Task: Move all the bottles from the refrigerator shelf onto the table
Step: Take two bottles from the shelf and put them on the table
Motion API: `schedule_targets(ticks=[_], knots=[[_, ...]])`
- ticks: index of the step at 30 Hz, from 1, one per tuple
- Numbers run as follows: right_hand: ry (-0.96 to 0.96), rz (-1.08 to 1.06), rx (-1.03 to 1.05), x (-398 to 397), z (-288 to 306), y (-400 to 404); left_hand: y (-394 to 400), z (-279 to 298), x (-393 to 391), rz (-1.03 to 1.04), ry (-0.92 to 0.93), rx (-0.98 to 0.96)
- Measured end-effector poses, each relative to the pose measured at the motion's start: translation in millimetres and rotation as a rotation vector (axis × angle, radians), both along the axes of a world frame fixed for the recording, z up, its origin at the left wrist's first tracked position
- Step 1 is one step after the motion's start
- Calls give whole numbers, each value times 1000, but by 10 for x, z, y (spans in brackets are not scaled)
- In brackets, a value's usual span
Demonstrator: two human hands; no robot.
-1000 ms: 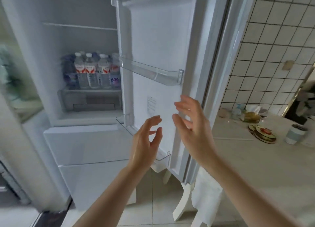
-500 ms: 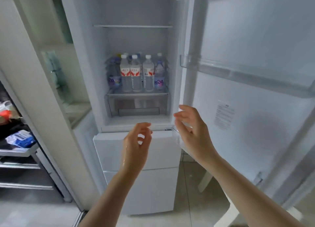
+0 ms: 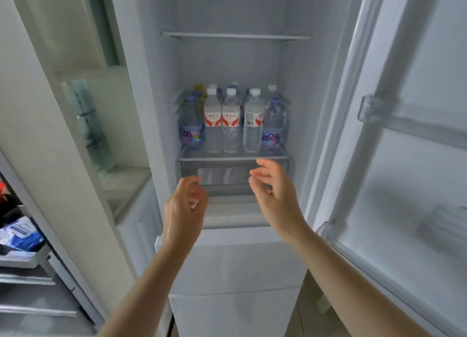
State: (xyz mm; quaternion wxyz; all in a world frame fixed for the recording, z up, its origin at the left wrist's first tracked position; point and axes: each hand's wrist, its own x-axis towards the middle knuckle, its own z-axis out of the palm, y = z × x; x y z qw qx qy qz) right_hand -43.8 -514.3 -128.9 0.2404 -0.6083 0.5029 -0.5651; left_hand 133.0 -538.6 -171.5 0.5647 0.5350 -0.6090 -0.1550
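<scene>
Standing in front of the open refrigerator [image 3: 227,261] with both hands up, nothing grabbed so far. Left hand [image 3: 183,211] hangs in front of the fridge opening, below the shelf, fingers [image 3: 195,187] loosely curled inward and holding nothing. Right hand [image 3: 274,195] is a bit higher and closer to the shelf edge, fingers [image 3: 262,171] relaxed and slightly spread, also holding nothing. Neither hand touches anything.

All the bottles [image 3: 231,121] are sitting upright on the refrigerator shelf [image 3: 235,156], packed tight together. Front row has three clear water bottles with white caps and red-and-white labels in the middle, with a bottle with a purple-blue label [image 3: 192,126] at the left end and another one [image 3: 273,126] at the right end. More bottles stand behind them, including one with a yellowish cap, but I can't count the back rows properly.

Just under that shelf is a clear drawer [image 3: 227,177], partly hidden by the hands. Higher up there's another shelf [image 3: 235,36]. Fridge door [image 3: 409,185] is swung open to the right, with a clear door bin [image 3: 404,119] on it. Off to the left, some metal racks [image 3: 30,266] with blue-and-white packaging on them.
</scene>
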Motion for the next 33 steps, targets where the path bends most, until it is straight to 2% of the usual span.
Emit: schedule_targets(ticks=[11, 15, 18, 21, 26, 33], knots=[[81, -87, -45, 284, 16, -2020, -1904, 129, 64, 108, 16, 1], [114, -36, -59, 345, 150, -2546, -2418, 241, 61, 73, 150, 8], [202, -55, -118, 440, 143, -2854, -2676, 329, 51, 4, 133, -51], [380, -166, -150, 583, 134, -3121, -2964, 308, 103, -42, 145, -82], [658, -554, -240, 793, 221, -3361, -3311, 152, 147, 6, 167, -105], [724, -768, -184, 932, 169, -3622, -3482, -28, 96, -1, 228, -63]])
